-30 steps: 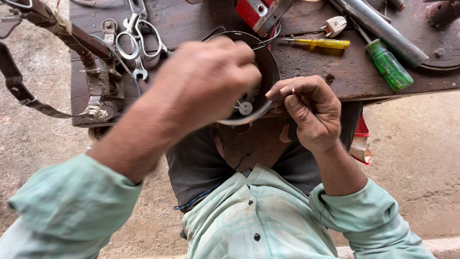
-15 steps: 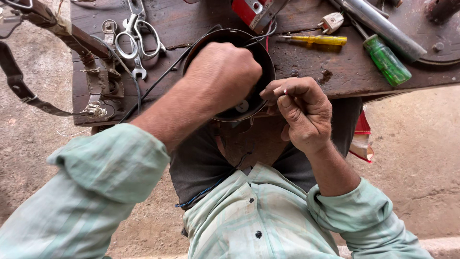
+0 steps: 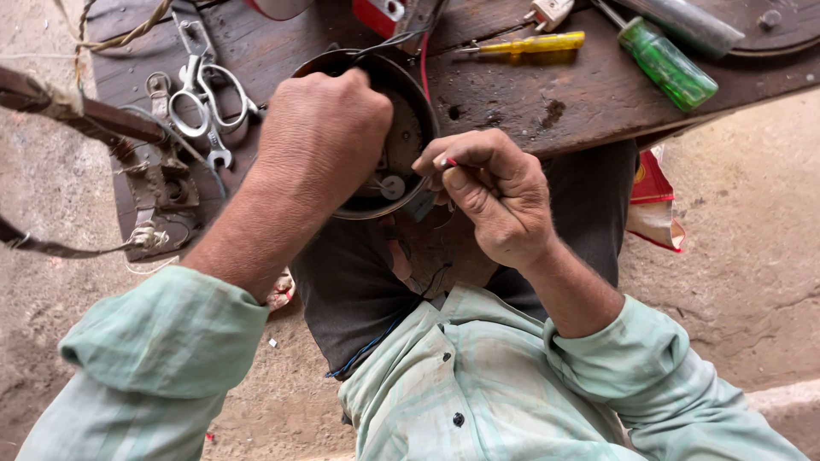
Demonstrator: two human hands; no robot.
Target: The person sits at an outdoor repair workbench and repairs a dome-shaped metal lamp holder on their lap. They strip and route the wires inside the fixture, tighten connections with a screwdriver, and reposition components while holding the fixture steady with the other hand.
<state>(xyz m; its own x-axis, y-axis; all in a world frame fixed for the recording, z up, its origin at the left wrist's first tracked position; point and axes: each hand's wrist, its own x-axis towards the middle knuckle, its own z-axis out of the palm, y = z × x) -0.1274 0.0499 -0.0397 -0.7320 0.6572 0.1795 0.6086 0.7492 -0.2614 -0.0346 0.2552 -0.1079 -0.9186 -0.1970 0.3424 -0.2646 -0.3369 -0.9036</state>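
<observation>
A round dark metal housing (image 3: 408, 128) with small parts and wires inside rests at the near edge of a worn wooden board (image 3: 547, 94). My left hand (image 3: 320, 141) lies over the housing's left side with its fingers closed down on it, hiding much of the inside. My right hand (image 3: 491, 188) is at the housing's right rim, thumb and fingers pinched on the end of a thin red wire (image 3: 449, 161). Black and red wires run up from the housing toward a red device (image 3: 380, 15) at the top.
On the board lie scissors (image 3: 205, 94), a spanner (image 3: 213, 149), a yellow-handled screwdriver (image 3: 530, 43), a green-handled screwdriver (image 3: 666, 61) and a grey cylinder (image 3: 683, 19). A rusty metal frame with straps (image 3: 128, 162) stands at the left. Sandy ground and a red packet (image 3: 653, 192) lie below.
My left hand has shifted a little further over the housing. My right hand stays at the rim, and the red wire end now shows between its fingertips.
</observation>
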